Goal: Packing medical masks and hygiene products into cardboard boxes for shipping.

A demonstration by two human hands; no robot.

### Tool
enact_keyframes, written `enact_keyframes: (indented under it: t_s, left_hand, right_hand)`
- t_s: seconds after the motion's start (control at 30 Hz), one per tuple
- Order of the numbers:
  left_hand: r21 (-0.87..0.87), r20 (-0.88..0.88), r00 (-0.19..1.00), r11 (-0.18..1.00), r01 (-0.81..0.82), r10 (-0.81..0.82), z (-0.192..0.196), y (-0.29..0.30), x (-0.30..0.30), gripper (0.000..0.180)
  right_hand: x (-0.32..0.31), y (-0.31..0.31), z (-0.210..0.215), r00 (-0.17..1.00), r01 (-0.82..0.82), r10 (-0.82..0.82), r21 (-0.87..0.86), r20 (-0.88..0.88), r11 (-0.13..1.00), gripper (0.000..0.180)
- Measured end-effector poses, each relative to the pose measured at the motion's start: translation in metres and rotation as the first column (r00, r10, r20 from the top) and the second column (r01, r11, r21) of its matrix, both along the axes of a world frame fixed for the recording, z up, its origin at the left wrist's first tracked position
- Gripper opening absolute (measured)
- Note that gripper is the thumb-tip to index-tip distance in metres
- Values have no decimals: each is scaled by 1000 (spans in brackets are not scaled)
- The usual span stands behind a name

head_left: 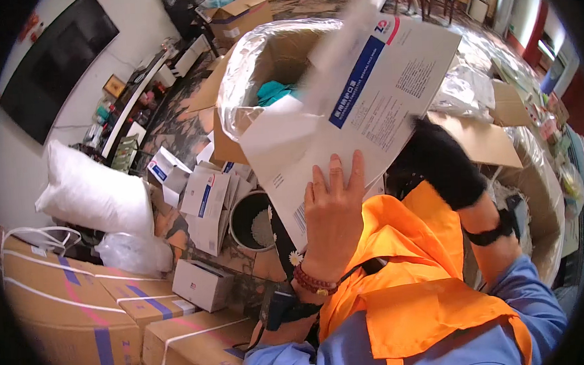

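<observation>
A white, partly unfolded carton [380, 92] with a blue stripe and small print is tilted up in front of me. Its upper flap is smeared by motion. My left hand [336, 203] is bare and lies on the carton's lower face with the fingers stretched out. At the carton's right edge is my right hand [440, 165], in a black glove. Its fingers are dark and blurred, so their grip cannot be made out. Behind the carton stands a large cardboard box [234, 142] lined with clear plastic, with teal material [274, 92] inside.
Several white flattened cartons [207, 200] lie on the floor at left, beside a dark bin [243, 228]. A small white box [203, 284] rests by strapped brown boxes [68, 326] at lower left. A stuffed white sack [94, 193] leans by the wall. Another plastic-lined box [537, 202] stands at right.
</observation>
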State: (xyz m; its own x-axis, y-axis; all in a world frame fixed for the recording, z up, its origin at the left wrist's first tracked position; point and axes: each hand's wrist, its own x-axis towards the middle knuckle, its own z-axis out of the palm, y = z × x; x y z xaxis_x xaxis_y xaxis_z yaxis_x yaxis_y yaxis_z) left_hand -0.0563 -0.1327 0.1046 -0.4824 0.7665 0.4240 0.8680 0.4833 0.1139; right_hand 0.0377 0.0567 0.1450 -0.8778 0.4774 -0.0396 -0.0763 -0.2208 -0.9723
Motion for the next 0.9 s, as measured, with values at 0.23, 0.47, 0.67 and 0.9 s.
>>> enact_keyframes:
  t_s: [0.23,0.47,0.67,0.9]
  left_hand:
    - [42,-22,999,998,-46,47,9,-15,-25,57]
    - [244,34,859,829,-504,512,-4,-97,-152,57]
    - [171,-168,727,746,-643,665,-18,-176,-277,59]
    - [-2,-253,611,631,-776,750,-147,-250,-413,56]
  right_hand:
    - [-76,-14,-14,991,-57,73,-143,110,988,28]
    - [-151,-66,-1,886,-451,443,-35,-135,892,48]
    - [-119,-50,-69,830,-511,491,7,265,860,46]
    - [-65,-27,-109,759,-350,334,-83,559,933,39]
